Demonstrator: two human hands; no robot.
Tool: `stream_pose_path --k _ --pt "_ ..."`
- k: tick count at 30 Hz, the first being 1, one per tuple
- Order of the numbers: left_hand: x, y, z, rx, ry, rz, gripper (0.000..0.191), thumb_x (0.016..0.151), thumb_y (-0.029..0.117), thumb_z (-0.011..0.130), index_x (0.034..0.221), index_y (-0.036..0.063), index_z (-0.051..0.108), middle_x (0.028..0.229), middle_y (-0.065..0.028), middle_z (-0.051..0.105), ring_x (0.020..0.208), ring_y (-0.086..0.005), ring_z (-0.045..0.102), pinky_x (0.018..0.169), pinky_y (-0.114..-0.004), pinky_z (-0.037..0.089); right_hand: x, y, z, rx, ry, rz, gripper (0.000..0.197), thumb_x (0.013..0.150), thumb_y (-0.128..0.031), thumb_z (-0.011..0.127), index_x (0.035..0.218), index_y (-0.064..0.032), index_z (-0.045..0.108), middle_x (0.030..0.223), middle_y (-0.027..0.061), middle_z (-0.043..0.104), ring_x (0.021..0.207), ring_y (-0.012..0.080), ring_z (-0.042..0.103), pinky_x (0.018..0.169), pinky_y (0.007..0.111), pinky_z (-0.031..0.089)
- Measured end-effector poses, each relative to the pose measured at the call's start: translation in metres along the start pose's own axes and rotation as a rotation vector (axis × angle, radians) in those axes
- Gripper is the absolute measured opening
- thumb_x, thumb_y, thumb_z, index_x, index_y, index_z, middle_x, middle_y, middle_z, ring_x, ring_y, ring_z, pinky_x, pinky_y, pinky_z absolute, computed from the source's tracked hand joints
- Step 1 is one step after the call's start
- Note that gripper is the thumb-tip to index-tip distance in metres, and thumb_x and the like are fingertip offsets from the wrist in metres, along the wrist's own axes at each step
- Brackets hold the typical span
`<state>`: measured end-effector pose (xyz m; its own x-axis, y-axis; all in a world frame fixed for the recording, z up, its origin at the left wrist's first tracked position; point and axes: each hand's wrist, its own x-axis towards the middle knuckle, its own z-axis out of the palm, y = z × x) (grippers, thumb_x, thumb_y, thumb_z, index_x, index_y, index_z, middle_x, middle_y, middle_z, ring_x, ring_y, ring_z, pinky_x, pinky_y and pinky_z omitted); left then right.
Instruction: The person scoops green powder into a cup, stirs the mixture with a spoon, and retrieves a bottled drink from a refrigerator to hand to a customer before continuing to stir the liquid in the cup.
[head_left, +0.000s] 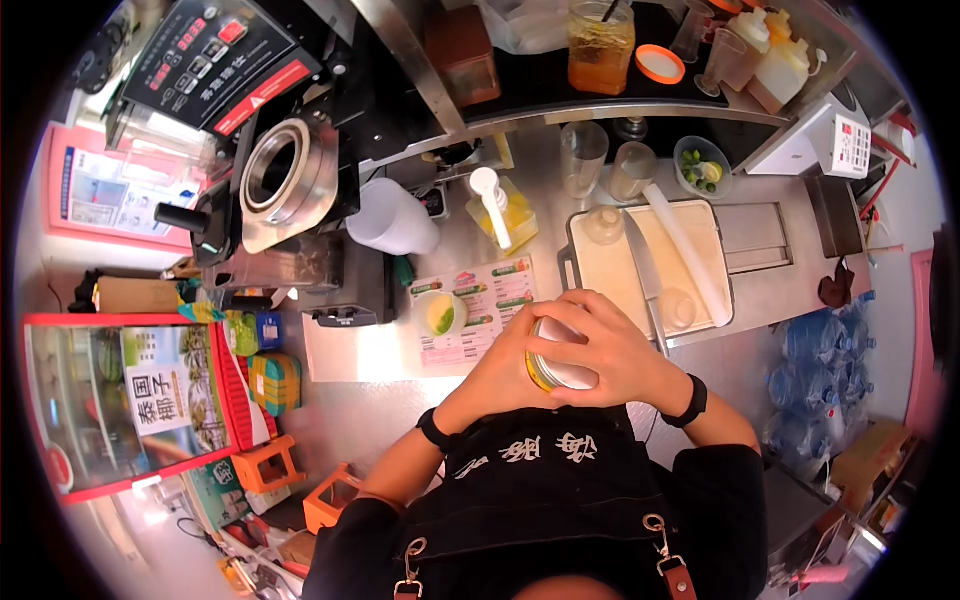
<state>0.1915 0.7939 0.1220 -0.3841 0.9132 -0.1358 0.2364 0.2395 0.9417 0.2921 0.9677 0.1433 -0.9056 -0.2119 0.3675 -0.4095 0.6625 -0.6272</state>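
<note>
Both of my hands are wrapped around a metal can with a yellow side, held just in front of my apron. My left hand grips its left side. My right hand spreads its fingers over the silvery top and the right side, so much of the can is hidden. Left of the can, a cup with green and yellow contents stands on a printed menu sheet. Beyond my right hand lies a cutting board bearing a knife, a white rolling-pin-like rod and clear domed pieces.
A cup-sealing machine and stacked plastic cups stand at left. A pump bottle, clear tumblers and a bowl of limes line the back. The shelf above holds a jar of amber liquid. Water bottles stand at right.
</note>
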Motion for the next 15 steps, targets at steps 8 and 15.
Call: stream_pose_path --k 8,15 --pt "0.008 -0.015 0.023 0.322 0.380 0.105 0.091 0.053 0.024 0.082 0.131 0.0012 0.040 0.123 -0.0184 0.049 0.112 -0.0370 0.048 0.093 -0.044 0.041 0.003 0.007 0.048 -0.162 0.168 0.451 0.058 0.079 -0.032 0.066 0.128 -0.0051 0.049 0.118 0.0200 0.047 0.100 0.0382 0.049 0.085 0.046 0.044" --pt "-0.004 -0.025 -0.013 0.063 0.185 0.075 0.093 0.053 0.027 0.086 0.130 0.0010 0.041 0.125 -0.0171 0.050 0.116 -0.0334 0.049 0.098 -0.043 0.039 0.018 0.001 0.007 -0.161 -0.102 0.260 0.075 0.072 -0.046 0.071 0.135 -0.0139 0.048 0.127 0.0164 0.047 0.099 0.0350 0.051 0.087 0.044 0.043"
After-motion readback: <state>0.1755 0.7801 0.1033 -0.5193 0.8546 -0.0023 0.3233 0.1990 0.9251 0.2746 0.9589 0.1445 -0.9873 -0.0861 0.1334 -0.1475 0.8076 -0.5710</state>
